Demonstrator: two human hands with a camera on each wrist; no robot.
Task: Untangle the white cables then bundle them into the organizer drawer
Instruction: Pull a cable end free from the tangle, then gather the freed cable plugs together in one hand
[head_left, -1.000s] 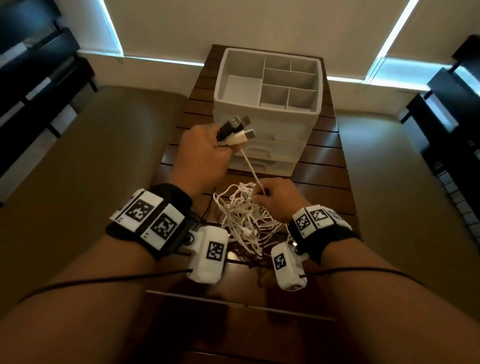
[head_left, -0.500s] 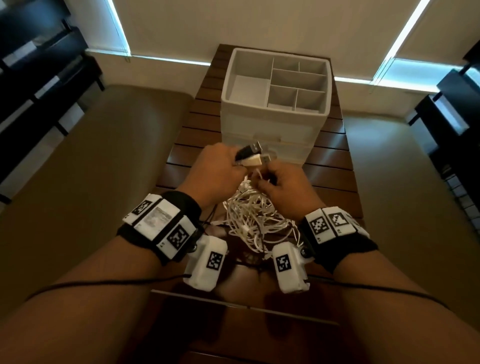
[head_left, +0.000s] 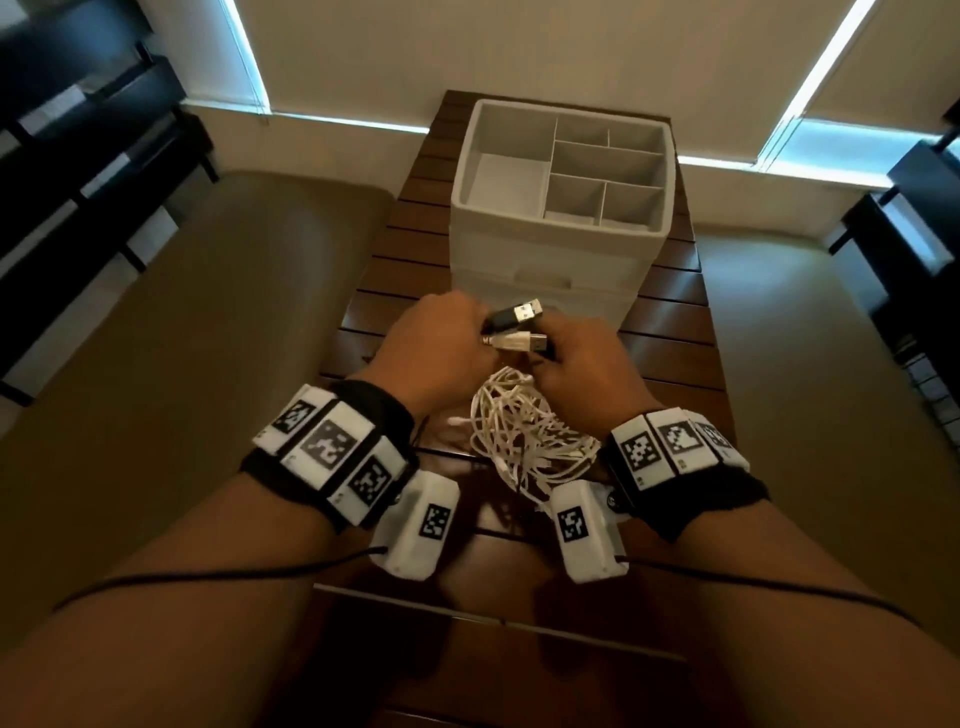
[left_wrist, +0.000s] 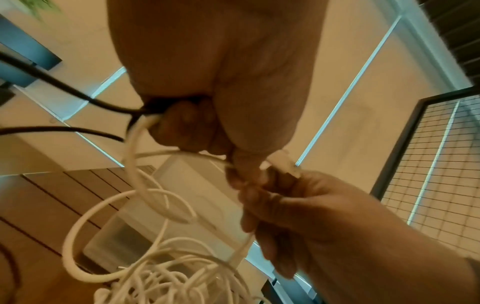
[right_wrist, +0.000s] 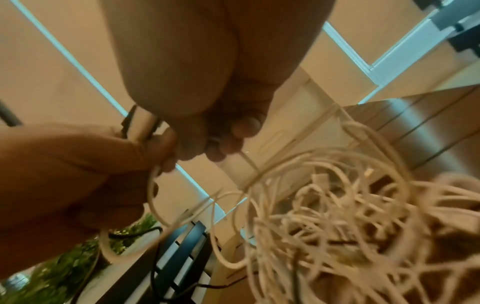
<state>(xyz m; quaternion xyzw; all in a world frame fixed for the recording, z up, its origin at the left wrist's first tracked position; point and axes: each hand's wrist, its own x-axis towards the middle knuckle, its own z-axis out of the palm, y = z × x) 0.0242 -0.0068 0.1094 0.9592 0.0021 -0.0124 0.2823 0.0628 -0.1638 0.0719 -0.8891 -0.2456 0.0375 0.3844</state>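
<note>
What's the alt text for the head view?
Left hand holds black and white USB plugs; right hand pinches them too, above a tangled white cable pile on a slatted table, before a white organizer.

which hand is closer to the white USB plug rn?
Left. The left hand grips the white USB plug at its base, alongside a black plug. The right hand sits just right of its tip; contact unclear.

Slatted wood table (head_left: 670, 332) w/ black cables (left_wrist: 46, 76) — dark shelving (head_left: 78, 171) left, wire-mesh panel (left_wrist: 436, 160) right.
</note>
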